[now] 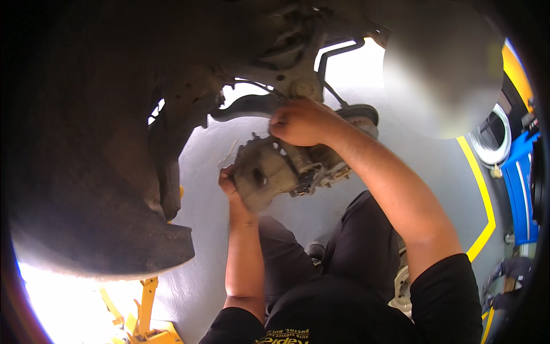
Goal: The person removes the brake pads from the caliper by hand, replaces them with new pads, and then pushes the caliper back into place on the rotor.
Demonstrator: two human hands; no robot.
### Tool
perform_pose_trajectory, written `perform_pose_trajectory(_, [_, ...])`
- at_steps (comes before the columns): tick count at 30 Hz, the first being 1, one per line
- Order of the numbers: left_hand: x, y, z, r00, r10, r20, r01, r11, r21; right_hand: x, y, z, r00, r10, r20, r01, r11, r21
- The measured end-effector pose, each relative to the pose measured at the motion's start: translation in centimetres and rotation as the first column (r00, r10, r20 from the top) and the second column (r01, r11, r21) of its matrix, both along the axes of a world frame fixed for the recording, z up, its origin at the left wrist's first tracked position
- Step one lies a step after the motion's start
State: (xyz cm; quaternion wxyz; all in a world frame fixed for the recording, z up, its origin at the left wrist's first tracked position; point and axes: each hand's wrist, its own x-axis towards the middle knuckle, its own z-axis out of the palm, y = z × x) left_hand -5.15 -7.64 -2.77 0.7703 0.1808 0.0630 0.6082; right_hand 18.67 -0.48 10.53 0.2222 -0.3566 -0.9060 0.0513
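A dirty metal transmission case (264,173) hangs tilted in front of me, below the car's dark underside (246,34). Around its left edge my left hand (228,182) is closed, with most of the fingers hidden behind the metal. My right hand (303,121) is curled in a fist at the top of the case, just under a suspension arm (243,107). What those fingers hold is hidden. Brackets and small fittings (312,175) show on the right part of the case. Behind my right wrist is a round, dark-rimmed part (362,117).
A large, dark, curved car body panel (86,149) fills the left side. Yellow metal equipment (148,304) stands at lower left. A pale blurred shape (444,69) covers the upper right. Beyond the yellow floor line (484,200) are a coiled clear hose (494,140) and a blue cabinet (520,189).
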Motion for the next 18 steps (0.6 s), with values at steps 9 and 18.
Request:
perform_pose_trajectory(9, [0.8,-0.2,-3.0,0.999,-0.013,0.052,0.014,1.0,-0.027,-0.3,-1.0,1.6,0.995,-0.049,0.083,0.053,0.997,-0.056])
perform_pose_trajectory(18, [1.3,0.6,-4.9,0.987,0.044,-0.154,-0.043,0.999,0.007,-0.3,-1.5,1.8,0.998,-0.048,-0.042,0.047,0.998,-0.035])
